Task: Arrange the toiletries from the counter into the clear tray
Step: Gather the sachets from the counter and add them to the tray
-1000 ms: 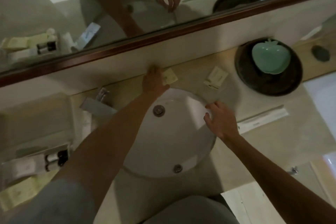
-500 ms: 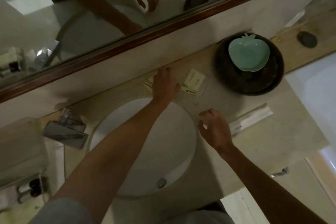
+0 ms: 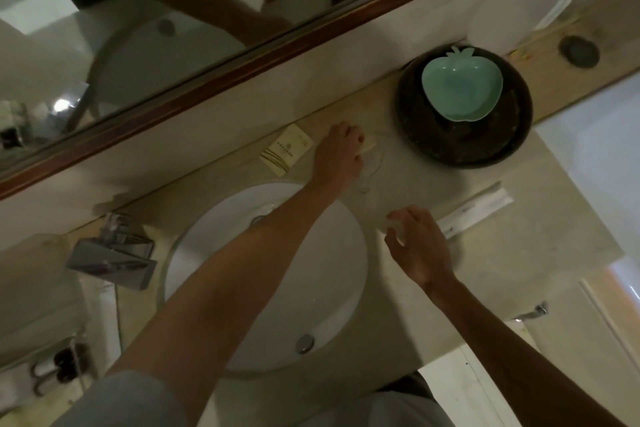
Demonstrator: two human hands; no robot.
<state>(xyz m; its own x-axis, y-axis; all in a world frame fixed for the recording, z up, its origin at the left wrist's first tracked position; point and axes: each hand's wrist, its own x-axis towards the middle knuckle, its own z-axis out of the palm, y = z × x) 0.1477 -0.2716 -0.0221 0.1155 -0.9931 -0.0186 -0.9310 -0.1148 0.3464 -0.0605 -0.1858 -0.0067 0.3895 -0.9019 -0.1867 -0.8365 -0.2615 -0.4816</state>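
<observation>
Head view: the left hand (image 3: 341, 152) presses curled fingers on a packet (image 3: 369, 146) by the counter's (image 3: 519, 246) back edge. The right hand (image 3: 420, 250) hovers open near the sink (image 3: 207, 253), holding nothing.

Both forearms are bare from elbow to wrist. The left hand (image 3: 337, 156) and right hand (image 3: 420, 250) are ungloved; a grey sleeve (image 3: 117, 399) covers the left upper arm.

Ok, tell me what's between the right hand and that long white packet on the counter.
Nothing visible. The right hand hovers with fingers spread at the near end of the long white packet, which lies flat on bare counter. The dark round tray with the green apple dish sits farther back, out of the way.
</observation>
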